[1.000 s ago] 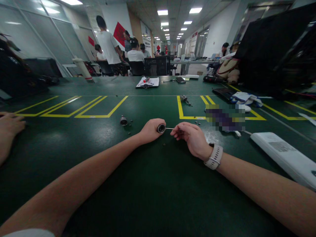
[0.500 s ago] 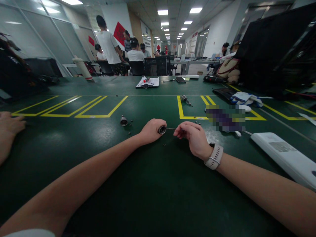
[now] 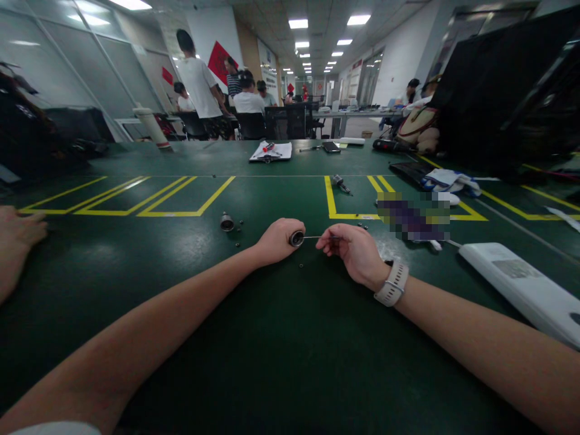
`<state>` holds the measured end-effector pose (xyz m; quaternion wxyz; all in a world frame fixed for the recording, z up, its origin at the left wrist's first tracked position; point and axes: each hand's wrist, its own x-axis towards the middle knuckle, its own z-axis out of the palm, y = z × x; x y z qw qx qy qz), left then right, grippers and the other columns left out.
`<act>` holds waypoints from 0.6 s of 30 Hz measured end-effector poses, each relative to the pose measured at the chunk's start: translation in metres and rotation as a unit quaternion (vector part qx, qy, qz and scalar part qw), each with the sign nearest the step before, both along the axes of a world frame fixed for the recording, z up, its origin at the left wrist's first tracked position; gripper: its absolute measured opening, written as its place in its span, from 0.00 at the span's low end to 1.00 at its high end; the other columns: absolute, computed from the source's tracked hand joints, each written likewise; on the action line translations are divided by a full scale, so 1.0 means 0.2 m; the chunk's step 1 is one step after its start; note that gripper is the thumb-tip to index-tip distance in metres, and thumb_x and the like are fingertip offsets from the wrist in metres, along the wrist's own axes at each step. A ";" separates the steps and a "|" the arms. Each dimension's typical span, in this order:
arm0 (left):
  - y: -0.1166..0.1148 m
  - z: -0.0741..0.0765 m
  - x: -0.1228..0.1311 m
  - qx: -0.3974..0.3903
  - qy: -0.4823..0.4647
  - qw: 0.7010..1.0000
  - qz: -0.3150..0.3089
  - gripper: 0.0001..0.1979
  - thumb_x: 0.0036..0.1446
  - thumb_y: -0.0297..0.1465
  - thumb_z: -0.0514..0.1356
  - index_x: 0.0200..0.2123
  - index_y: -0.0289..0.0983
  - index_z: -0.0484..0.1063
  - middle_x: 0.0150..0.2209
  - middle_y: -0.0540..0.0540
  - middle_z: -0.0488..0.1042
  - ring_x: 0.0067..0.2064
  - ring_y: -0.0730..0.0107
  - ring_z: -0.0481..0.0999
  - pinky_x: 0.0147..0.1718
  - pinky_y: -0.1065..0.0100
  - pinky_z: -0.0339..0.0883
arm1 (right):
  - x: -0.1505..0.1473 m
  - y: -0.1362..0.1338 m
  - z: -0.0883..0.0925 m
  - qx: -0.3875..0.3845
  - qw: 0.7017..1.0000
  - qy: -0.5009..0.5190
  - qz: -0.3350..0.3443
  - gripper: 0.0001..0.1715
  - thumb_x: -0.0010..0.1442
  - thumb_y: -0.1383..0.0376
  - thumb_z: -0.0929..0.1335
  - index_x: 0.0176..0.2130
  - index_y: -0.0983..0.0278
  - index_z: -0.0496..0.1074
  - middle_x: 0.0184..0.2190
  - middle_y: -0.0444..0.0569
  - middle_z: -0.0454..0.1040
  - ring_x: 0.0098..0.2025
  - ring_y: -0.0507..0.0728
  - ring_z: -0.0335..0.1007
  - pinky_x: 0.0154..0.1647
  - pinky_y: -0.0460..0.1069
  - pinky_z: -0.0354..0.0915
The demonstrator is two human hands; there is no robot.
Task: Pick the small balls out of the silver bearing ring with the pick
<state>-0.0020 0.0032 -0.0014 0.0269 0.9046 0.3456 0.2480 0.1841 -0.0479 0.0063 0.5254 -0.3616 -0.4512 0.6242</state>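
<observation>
My left hand (image 3: 275,243) is wrapped around a round metal part (image 3: 296,238), whose dark hollow end faces me. A thin metal rod (image 3: 312,237) runs from that part across to my right hand (image 3: 352,251). The fingers of my right hand are closed on the rod's other end; whether it has a handle is hidden. Just below, a tiny ring (image 3: 301,266) lies on the green table (image 3: 290,362). Left of my hands stands a cup-shaped metal piece (image 3: 227,222) with small nuts (image 3: 240,222) beside it. More small nuts (image 3: 362,226) lie beyond my right hand.
Another person's hand (image 3: 22,235) rests at the left edge. Inside the yellow tape is a metal part with a shaft (image 3: 341,183). To the right are a blurred-out patch (image 3: 412,217), a white elongated case (image 3: 521,284) and a cloth glove (image 3: 453,181). Papers (image 3: 272,151) lie farther back.
My right hand has shifted very slightly left, with the rod still in it. The round metal part stays in my left hand, almost unmoved.
</observation>
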 end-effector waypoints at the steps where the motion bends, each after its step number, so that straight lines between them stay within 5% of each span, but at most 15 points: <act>1: 0.00 0.00 0.00 0.001 0.008 1.000 -0.002 0.04 0.48 0.23 0.56 0.24 0.36 0.65 0.23 0.52 0.66 0.26 0.73 0.66 0.29 0.70 0.58 | 0.00 0.00 0.00 -0.001 1.000 0.001 -0.003 0.09 0.48 0.67 0.64 0.22 0.66 0.72 0.20 0.48 0.74 0.22 0.52 0.64 0.26 0.48 0.59; 18: -0.01 0.01 0.01 -0.017 0.034 0.999 0.016 0.04 0.47 0.22 0.56 0.24 0.36 0.65 0.25 0.51 0.69 0.28 0.71 0.68 0.31 0.69 0.60 | 0.00 0.00 -0.01 0.023 0.999 -0.004 -0.031 0.11 0.46 0.66 0.63 0.16 0.64 0.70 0.13 0.45 0.69 0.18 0.51 0.61 0.21 0.47 0.54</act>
